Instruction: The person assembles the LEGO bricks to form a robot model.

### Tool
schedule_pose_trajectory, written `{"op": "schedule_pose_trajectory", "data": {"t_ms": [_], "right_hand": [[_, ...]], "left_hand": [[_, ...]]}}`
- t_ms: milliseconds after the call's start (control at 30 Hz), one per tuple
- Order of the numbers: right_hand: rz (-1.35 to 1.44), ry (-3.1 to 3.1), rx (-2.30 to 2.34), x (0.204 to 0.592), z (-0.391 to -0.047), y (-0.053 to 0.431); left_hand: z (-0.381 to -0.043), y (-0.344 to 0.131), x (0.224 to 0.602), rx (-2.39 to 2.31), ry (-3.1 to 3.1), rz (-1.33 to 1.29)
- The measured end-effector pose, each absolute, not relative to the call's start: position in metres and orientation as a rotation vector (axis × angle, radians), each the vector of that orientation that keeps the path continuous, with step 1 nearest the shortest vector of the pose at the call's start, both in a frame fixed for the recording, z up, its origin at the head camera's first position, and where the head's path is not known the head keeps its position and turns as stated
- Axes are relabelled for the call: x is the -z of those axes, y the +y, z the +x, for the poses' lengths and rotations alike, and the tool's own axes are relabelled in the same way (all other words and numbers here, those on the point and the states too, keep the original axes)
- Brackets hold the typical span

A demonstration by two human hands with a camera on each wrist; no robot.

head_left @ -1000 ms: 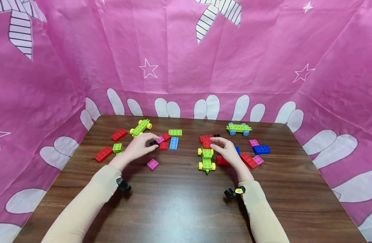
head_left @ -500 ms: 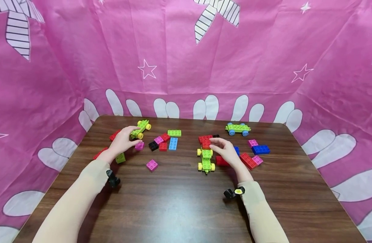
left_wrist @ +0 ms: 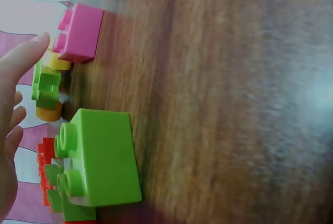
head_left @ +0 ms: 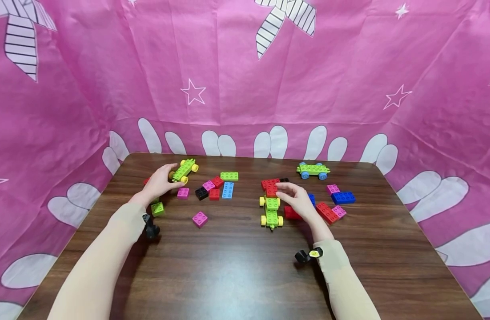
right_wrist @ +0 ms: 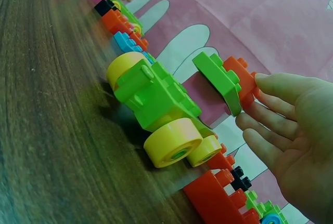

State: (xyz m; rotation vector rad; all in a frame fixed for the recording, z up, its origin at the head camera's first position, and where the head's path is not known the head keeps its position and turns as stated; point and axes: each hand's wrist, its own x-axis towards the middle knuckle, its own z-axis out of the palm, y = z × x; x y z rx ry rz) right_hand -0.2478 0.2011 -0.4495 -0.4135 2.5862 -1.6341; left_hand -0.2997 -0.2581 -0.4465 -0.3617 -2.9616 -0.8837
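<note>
My left hand (head_left: 156,183) reaches over the left side of the table with thumb and fingers apart, nothing between them. Just beyond its fingers stands a green car base (head_left: 183,170) with yellow wheels, and a pink brick (head_left: 183,193) lies close to the thumb. My right hand (head_left: 300,201) pinches a red brick (right_wrist: 240,77) between thumb and fingers. That brick tops a stack: a green brick (right_wrist: 216,80) and a pink brick (right_wrist: 204,99) rise from another green car base (right_wrist: 156,96) with yellow wheels.
Loose black, red, pink, light blue and green bricks lie mid-table, with a light blue brick (head_left: 227,190) among them. A green car base (head_left: 313,170) with blue wheels is at the back right. Blue (head_left: 343,198), red and pink bricks lie right of my right hand.
My left hand has moved left from the black and pink bricks to the yellow-wheeled car base at the back left. The right hand stays at the red brick.
</note>
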Motion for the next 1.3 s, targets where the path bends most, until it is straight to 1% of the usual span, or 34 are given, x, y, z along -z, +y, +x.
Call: {"op": "schedule_pose_trajectory", "data": {"t_ms": [367, 833, 900, 1133, 1300], "right_hand": [[-0.414, 2.58, 1.637, 0.453, -0.25, 0.202], [-0.385, 2.55, 1.657, 0.453, -0.25, 0.202], [-0.377, 2.534, 1.665, 0.451, -0.25, 0.201], [-0.396, 2.543, 1.638, 0.421, -0.232, 0.192], [-0.397, 2.547, 1.649, 0.419, -0.23, 0.192]], "left_hand": [[-0.31, -0.255, 0.447, 0.91, -3.049, -0.326], [-0.317, -0.248, 0.45, 0.822, -3.107, -0.325], [-0.317, -0.247, 0.45, 0.82, -3.112, -0.32], [-0.317, -0.246, 0.448, 0.836, -3.117, -0.298], [-0.319, -0.246, 0.45, 0.811, -3.114, -0.285]]}}
